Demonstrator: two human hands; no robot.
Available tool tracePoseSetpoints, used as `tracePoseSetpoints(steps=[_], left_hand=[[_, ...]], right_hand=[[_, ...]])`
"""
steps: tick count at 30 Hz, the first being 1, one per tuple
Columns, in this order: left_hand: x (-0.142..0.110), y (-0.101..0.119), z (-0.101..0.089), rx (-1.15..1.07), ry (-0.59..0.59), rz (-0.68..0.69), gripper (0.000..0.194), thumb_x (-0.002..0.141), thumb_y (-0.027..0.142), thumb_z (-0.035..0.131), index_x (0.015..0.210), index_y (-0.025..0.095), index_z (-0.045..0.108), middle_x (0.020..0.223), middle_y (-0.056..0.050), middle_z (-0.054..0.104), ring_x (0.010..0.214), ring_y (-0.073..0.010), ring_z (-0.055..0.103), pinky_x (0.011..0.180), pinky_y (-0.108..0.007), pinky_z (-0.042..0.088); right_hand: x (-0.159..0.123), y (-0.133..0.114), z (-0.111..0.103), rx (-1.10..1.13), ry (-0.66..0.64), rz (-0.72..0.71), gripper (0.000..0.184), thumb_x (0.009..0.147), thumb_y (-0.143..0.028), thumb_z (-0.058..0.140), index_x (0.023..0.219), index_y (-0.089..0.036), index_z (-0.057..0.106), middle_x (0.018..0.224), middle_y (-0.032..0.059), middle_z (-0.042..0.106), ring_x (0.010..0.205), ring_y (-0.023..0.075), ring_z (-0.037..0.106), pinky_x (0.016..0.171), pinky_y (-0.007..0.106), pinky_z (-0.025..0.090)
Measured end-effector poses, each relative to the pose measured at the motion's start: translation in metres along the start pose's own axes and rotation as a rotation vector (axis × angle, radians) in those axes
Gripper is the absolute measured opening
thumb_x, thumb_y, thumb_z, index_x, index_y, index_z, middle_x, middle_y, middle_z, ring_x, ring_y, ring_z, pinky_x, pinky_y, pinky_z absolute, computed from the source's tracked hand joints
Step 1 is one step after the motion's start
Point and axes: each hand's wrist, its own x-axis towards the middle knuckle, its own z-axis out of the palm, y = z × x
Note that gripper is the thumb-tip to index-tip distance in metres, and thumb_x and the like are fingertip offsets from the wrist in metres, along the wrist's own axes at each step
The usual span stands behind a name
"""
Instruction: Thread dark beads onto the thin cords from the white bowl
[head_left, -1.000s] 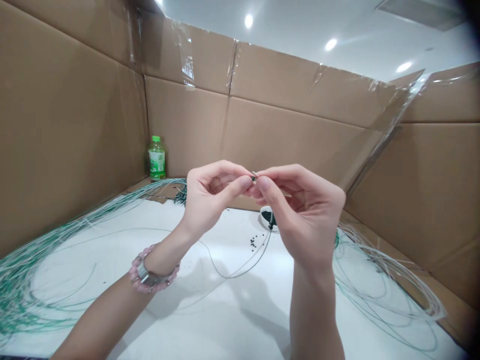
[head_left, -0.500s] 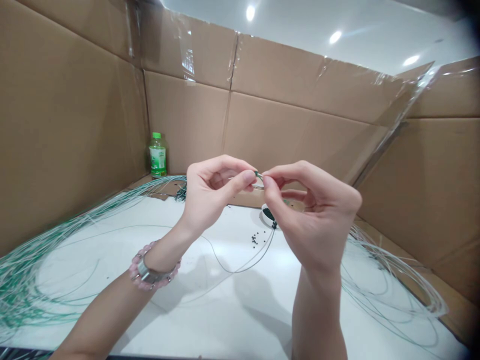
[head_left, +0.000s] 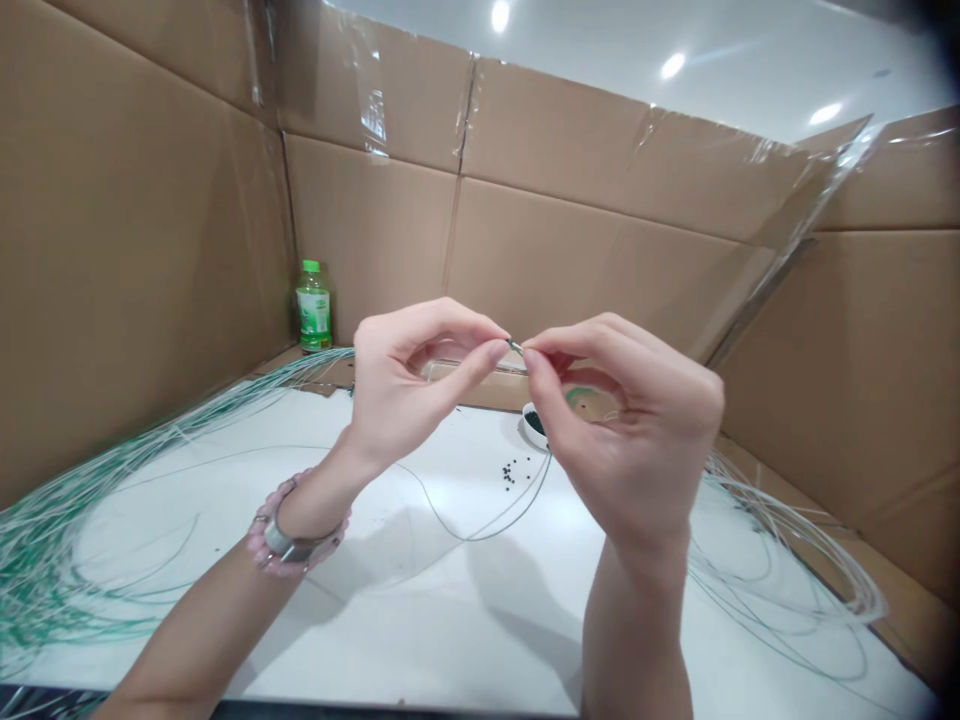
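Note:
In front of me at chest height, my left hand point(head_left: 431, 370) and my right hand point(head_left: 622, 410) meet fingertip to fingertip. A short, thin wire end point(head_left: 516, 346), dark and pale, bridges the gap between them. My right thumb and forefinger pinch one side of it. The left thumb and forefinger pinch the other side, where a small dark green bit shows; its exact kind is too small to tell. Two thin wires point(head_left: 480, 538), one whitish and one darker, hang in a loop below my right hand. A beaded bracelet point(head_left: 289, 540) circles my left wrist.
Several tiny black pieces point(head_left: 508, 472) lie on the white tabletop point(head_left: 420, 640) near a white bowl point(head_left: 527, 430) of dark bits. Bundles of green and white wires point(head_left: 67, 560) spread left, with coiled wires point(head_left: 810, 560) right. A green bottle point(head_left: 315, 312) stands by the cardboard walls point(head_left: 570, 240).
My left hand has shifted slightly left and up, and its fingertips are a little farther from the right ones. The dark clump by the hanging wires is now hidden behind my right hand.

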Motion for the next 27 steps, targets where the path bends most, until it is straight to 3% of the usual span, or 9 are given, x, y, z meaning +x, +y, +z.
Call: tracePoseSetpoints(steps=[6, 14, 27], left_hand=[[0.0001, 0.0009, 0.0, -0.004, 0.016, 0.012, 0.004, 0.077, 0.018, 0.073, 0.08, 0.02, 0.073, 0.072, 0.0, 0.07, 0.062, -0.0073, 0.063, 0.055, -0.014, 0.052], [-0.0016, 0.0064, 0.0011, -0.007, 0.034, 0.06, 0.008, 0.073, 0.019, 0.076, 0.08, 0.023, 0.075, 0.073, 0.0, 0.071, 0.064, -0.0103, 0.063, 0.059, -0.021, 0.053], [-0.0037, 0.0091, 0.0022, -0.099, 0.025, 0.024, 0.006, 0.08, 0.017, 0.07, 0.082, 0.022, 0.073, 0.073, 0.001, 0.07, 0.061, -0.0065, 0.064, 0.054, -0.014, 0.053]], right_hand=[[-0.0006, -0.0006, 0.0052, 0.027, 0.038, 0.002, 0.018, 0.078, -0.006, 0.063, 0.072, -0.022, 0.064, 0.065, -0.0021, 0.061, 0.057, 0.0104, 0.054, 0.055, 0.024, 0.052], [-0.0006, -0.0032, 0.0057, -0.032, 0.074, -0.066, 0.02, 0.076, -0.004, 0.061, 0.07, -0.024, 0.062, 0.064, -0.0023, 0.057, 0.054, 0.0105, 0.051, 0.052, 0.025, 0.049], [-0.0022, -0.0074, 0.0049, 0.112, 0.106, -0.035, 0.021, 0.074, -0.003, 0.063, 0.071, -0.023, 0.063, 0.065, -0.0028, 0.058, 0.057, 0.0108, 0.053, 0.052, 0.026, 0.054]])
